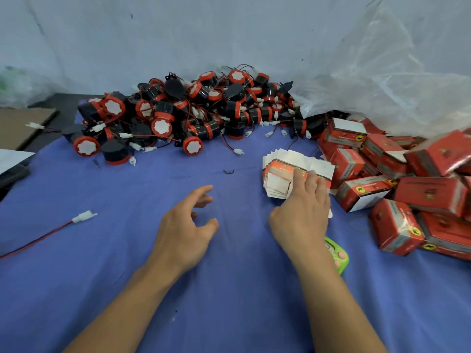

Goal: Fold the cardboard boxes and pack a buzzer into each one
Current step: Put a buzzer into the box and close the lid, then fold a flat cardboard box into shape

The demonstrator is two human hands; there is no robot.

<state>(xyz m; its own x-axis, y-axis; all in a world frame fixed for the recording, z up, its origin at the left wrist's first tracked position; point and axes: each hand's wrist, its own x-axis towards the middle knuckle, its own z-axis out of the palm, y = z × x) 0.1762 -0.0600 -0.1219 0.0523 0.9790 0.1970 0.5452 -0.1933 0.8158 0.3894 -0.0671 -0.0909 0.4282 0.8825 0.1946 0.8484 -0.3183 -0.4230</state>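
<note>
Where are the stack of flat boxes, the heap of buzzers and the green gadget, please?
stack of flat boxes point(280, 171): head view, red top face.
heap of buzzers point(188, 109): head view, middle of the heap.
green gadget point(337, 254): head view, visible casing.

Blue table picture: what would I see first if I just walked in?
A big heap of red-and-black buzzers with thin wires fills the back of the blue cloth. On the right lies a jumble of folded red boxes. Just left of them, the right hand rests its fingers on a stack of flat boxes, while the left hand hovers open.
</note>
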